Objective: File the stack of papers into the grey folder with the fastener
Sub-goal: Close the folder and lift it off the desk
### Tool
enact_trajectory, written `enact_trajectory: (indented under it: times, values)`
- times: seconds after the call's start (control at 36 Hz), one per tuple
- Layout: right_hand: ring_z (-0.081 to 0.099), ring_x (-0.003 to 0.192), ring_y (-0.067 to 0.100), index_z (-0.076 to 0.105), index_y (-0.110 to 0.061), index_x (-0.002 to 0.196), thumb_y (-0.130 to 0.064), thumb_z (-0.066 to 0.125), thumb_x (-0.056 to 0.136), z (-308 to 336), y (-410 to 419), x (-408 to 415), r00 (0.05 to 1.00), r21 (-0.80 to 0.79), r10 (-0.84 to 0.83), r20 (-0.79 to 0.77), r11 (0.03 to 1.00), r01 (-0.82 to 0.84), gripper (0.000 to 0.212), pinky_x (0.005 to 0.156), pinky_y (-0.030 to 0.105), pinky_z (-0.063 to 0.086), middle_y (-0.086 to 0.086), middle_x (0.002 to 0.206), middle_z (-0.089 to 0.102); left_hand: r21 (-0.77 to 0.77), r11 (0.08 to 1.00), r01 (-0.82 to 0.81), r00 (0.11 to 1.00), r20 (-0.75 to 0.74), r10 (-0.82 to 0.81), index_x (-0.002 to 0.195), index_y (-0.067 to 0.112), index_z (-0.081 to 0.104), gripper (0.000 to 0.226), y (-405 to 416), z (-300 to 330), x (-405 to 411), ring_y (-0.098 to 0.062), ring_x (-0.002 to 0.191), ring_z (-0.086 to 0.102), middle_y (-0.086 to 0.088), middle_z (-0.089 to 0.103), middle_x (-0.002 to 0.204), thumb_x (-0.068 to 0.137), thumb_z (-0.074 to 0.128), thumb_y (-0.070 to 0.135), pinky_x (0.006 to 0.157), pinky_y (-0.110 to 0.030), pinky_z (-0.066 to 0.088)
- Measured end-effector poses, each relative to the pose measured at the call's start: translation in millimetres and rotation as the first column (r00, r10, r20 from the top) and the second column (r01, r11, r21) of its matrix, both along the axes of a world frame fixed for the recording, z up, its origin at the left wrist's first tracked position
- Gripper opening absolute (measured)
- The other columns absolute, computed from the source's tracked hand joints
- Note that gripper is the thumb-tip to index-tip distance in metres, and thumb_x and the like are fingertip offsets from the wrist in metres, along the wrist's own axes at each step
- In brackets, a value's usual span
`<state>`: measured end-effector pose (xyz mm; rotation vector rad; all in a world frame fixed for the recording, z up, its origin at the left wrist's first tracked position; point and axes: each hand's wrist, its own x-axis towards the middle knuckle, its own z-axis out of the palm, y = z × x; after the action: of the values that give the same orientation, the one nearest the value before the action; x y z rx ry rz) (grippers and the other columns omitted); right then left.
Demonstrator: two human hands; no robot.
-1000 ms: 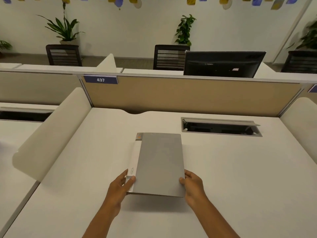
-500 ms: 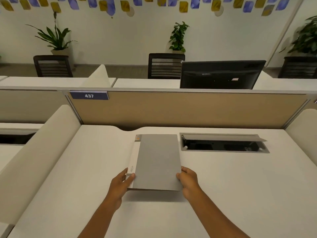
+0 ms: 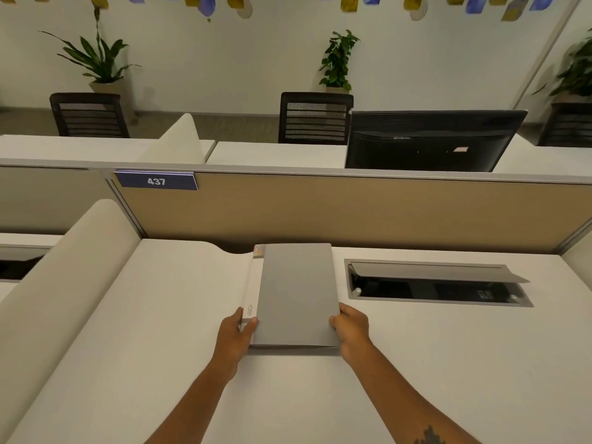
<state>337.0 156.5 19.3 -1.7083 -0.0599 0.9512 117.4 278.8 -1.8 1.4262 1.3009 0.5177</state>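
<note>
A closed grey folder (image 3: 298, 293) with a white spine strip along its left side lies lengthwise on the white desk (image 3: 144, 331), its far end near the partition. My left hand (image 3: 235, 334) grips its near left corner, thumb on the cover. My right hand (image 3: 350, 328) holds the near right corner. The near edge looks slightly lifted off the desk. No loose papers show; what lies inside the folder is hidden.
A tan partition (image 3: 352, 213) with a "437" label (image 3: 156, 181) closes the desk's far side. An open cable tray (image 3: 439, 285) sits right of the folder. A curved white divider (image 3: 64, 267) stands on the left. A black monitor (image 3: 432, 141) stands beyond the partition.
The folder has slid away from me toward the partition with both hands still on its near corners. The camera has tilted down and moved closer.
</note>
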Motion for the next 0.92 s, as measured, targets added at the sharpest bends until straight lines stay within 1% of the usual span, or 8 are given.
enact_trajectory:
  times: [0.08,0.19,0.31,0.58,0.69,0.75,0.81,0.92]
  values:
    - [0.068,0.093,0.017,0.073,-0.019,0.102,0.010,0.058,0.090,-7.4,6.7,4.0,0.997,-0.041,0.046,0.060,0.998,-0.043,0.035,0.069,0.020,0.055,0.000,0.107,0.074,0.052,0.999,0.015,0.999,-0.043,-0.013,0.128,0.012,0.062,0.030,11.7,-9.9,5.7,-0.022,0.105,0.066,-0.001,0.067,0.124,0.101,0.065,0.024,0.071,-0.014,0.054]
    - [0.067,0.096,0.020,0.071,-0.018,0.101,0.008,0.058,0.090,-14.9,11.5,8.0,0.991,-0.072,0.080,0.110,0.995,-0.072,0.031,0.077,0.024,0.057,0.001,0.108,0.072,0.091,0.996,0.000,0.993,-0.114,0.010,0.125,0.014,0.064,0.029,21.7,-17.1,11.9,-0.031,0.109,0.066,-0.002,0.067,0.117,0.099,0.068,0.026,0.090,-0.044,0.060]
    - [0.066,0.089,0.017,0.070,-0.020,0.089,0.007,0.056,0.088,-19.7,15.9,10.9,0.987,-0.086,0.088,0.136,0.993,-0.077,0.031,0.088,0.036,0.060,-0.003,0.098,0.073,0.135,0.991,-0.005,0.977,-0.209,0.033,0.137,0.011,0.061,0.044,29.1,-20.8,16.4,-0.033,0.115,0.061,-0.007,0.065,0.127,0.098,0.068,0.032,0.092,-0.042,0.053]
    - [0.060,0.084,0.007,0.068,-0.017,0.102,-0.010,0.066,0.094,-22.7,19.6,14.5,0.953,-0.138,0.175,0.248,0.980,-0.144,0.011,0.061,0.015,0.047,-0.003,0.103,0.069,0.110,0.993,-0.029,0.976,-0.209,0.052,0.147,0.012,0.053,0.057,34.9,-23.8,19.0,-0.036,0.131,0.053,-0.011,0.056,0.142,0.097,0.069,0.034,0.108,-0.053,0.050]
    - [0.059,0.080,0.003,0.066,-0.017,0.110,-0.012,0.070,0.093,-27.4,10.9,16.3,0.922,-0.179,0.229,0.312,0.967,-0.180,0.018,0.054,0.007,0.045,-0.009,0.103,0.067,0.104,0.994,-0.039,0.981,-0.184,0.058,0.149,0.014,0.051,0.058,30.4,-21.8,14.4,-0.037,0.132,0.055,-0.011,0.055,0.148,0.098,0.069,0.035,0.109,-0.055,0.049]
    - [0.064,0.095,0.009,0.061,-0.013,0.133,-0.012,0.069,0.095,-24.3,-0.3,15.2,0.923,-0.179,0.229,0.311,0.967,-0.179,0.038,0.072,0.010,0.053,-0.009,0.112,0.065,0.126,0.992,-0.025,0.980,-0.191,0.049,0.147,0.014,0.052,0.057,22.2,-17.8,7.7,-0.037,0.129,0.059,-0.011,0.057,0.146,0.097,0.070,0.034,0.107,-0.056,0.051]
    - [0.061,0.121,0.021,0.050,-0.011,0.147,-0.015,0.067,0.098,-24.4,-7.5,16.8,0.917,-0.218,0.244,0.314,0.959,-0.181,0.052,0.096,0.028,0.054,0.001,0.136,0.061,0.157,0.987,-0.026,0.971,-0.230,0.062,0.146,0.016,0.053,0.055,18.8,-20.7,2.5,-0.034,0.126,0.060,-0.011,0.057,0.143,0.097,0.069,0.033,0.108,-0.057,0.050]
    - [0.057,0.131,0.025,0.048,-0.012,0.150,-0.019,0.066,0.099,-17.2,-35.0,15.4,0.870,-0.234,0.307,0.385,0.945,-0.230,0.054,0.107,0.038,0.050,0.009,0.148,0.056,0.221,0.975,0.032,0.955,-0.293,0.035,0.146,0.012,0.053,0.053,-2.2,-13.4,-11.5,-0.034,0.125,0.060,-0.014,0.059,0.138,0.098,0.068,0.031,0.105,-0.056,0.050]
